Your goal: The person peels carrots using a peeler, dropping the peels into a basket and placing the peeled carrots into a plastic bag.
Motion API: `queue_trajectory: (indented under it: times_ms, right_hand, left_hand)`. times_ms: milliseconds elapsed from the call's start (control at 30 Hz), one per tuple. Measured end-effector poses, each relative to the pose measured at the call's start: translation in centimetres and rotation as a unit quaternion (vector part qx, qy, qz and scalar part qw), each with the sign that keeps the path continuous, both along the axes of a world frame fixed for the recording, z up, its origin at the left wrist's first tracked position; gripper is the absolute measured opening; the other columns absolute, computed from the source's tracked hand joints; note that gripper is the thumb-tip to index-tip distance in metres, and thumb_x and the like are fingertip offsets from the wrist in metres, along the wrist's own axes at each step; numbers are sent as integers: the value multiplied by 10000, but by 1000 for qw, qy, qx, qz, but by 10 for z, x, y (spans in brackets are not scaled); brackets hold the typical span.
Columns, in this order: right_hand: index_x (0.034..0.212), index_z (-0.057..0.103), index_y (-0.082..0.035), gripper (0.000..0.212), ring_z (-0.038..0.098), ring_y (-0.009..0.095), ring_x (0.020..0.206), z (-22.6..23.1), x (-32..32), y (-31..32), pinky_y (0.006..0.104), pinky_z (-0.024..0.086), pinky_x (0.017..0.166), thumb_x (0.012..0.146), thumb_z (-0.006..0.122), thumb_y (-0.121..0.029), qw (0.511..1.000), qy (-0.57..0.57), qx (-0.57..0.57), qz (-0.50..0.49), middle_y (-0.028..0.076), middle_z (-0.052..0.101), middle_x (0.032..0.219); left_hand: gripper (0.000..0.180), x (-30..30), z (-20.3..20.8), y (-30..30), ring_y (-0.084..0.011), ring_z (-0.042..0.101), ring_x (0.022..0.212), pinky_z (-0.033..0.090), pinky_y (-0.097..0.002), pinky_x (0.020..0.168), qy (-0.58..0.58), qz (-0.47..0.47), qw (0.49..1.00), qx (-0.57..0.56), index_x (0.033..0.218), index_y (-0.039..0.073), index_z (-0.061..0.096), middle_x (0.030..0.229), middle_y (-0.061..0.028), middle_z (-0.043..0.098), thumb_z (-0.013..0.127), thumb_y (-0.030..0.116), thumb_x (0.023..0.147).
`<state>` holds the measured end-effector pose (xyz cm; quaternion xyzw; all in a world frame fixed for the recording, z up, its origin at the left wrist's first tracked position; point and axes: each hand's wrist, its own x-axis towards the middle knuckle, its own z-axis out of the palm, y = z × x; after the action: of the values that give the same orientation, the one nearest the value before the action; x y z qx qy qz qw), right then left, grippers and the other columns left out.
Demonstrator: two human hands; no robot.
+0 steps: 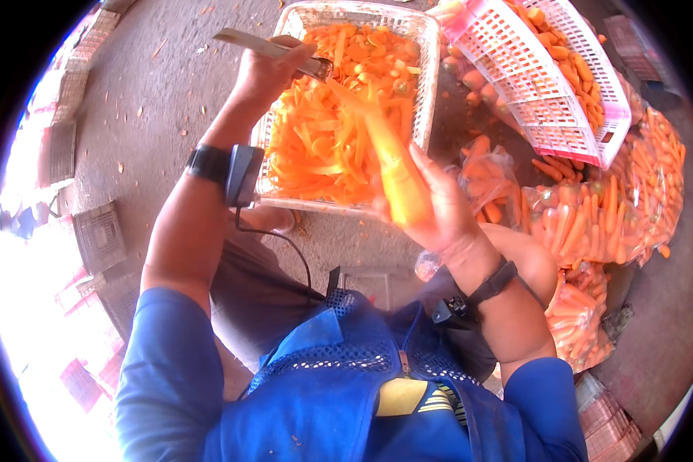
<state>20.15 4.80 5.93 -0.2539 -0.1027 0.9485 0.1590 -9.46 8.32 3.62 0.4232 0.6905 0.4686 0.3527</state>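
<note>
While the left hand (268, 71) is gripping a flat-handled peeler (246, 41), the right hand (445, 206) is clasping a thick carrot (396, 165), whose far end is pointing over a white basket (430, 73) heaped with orange peelings (316, 146). The basket is standing on a grey-brown floor (150, 96), where small scraps are lying scattered. To the right, a pink-and-white crate (508, 69) is holding more carrots, and clear bags (585, 223) packed with carrots are resting nearby. Along the left, grey crates (100, 236) are standing beside a white glare.
</note>
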Motion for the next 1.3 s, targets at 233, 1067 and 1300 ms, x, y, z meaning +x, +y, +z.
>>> queue_trajectory:
  times_ms: [233, 1067, 1300]
  right_hand:
    - [1275, 507, -70, 473, 617, 211, 987, -8, -2, 5, 371, 508, 830, 1007, 406, -447, 994, -75, 17, -74, 90, 624, 1116]
    - [1203, 532, -55, 469, 611, 213, 762, 4, -2, -2, 368, 489, 609, 1004, 399, -459, 1000, 19, 10, 4, 76, 618, 984]
    - [1176, 521, -67, 419, 634, 229, 737, -5, -11, 4, 394, 530, 694, 1019, 382, -429, 998, -42, 36, -34, 106, 630, 927]
  left_hand:
    - [212, 64, 58, -34, -50, 516, 554, 392, -190, 480, -126, -200, 971, -17, 922, 47, 677, 726, -16, 650, 677, 256, 887]
    - [221, 5, 40, -15, -58, 511, 529, 369, -197, 471, -174, -62, 977, 105, 890, 18, 691, 764, -52, 699, 649, 234, 904]
    - [205, 69, 59, -36, -42, 501, 543, 373, -196, 465, -168, -247, 954, -20, 863, 66, 679, 722, 0, 647, 707, 269, 870]
